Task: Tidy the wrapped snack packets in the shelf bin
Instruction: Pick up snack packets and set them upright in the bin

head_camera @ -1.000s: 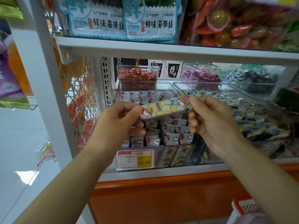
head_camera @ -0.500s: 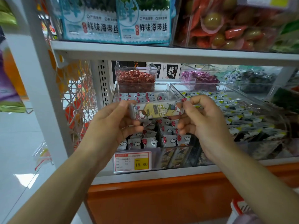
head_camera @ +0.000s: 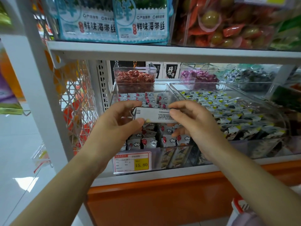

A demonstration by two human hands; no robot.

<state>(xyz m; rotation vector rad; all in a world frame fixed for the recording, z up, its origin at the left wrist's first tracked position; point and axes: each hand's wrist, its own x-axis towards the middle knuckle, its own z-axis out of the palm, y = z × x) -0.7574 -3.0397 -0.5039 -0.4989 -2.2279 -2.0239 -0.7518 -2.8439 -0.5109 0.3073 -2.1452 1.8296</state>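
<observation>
While the upper shelf edge (head_camera: 162, 52) overhung the shelf bin (head_camera: 163, 88) — room open toward the front — left hand (head_camera: 117, 123) and right hand (head_camera: 192, 121) each pinched one end of a snack packet (head_camera: 154, 115) above the bin.

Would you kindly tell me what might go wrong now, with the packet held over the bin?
The left hand and right hand pinch the packet only at its ends; a slip may drop it onto the standing rows in the bin. A right finger reaches low near those rows and may tip them. The neighbouring bin is close, so the packet may land there.
</observation>
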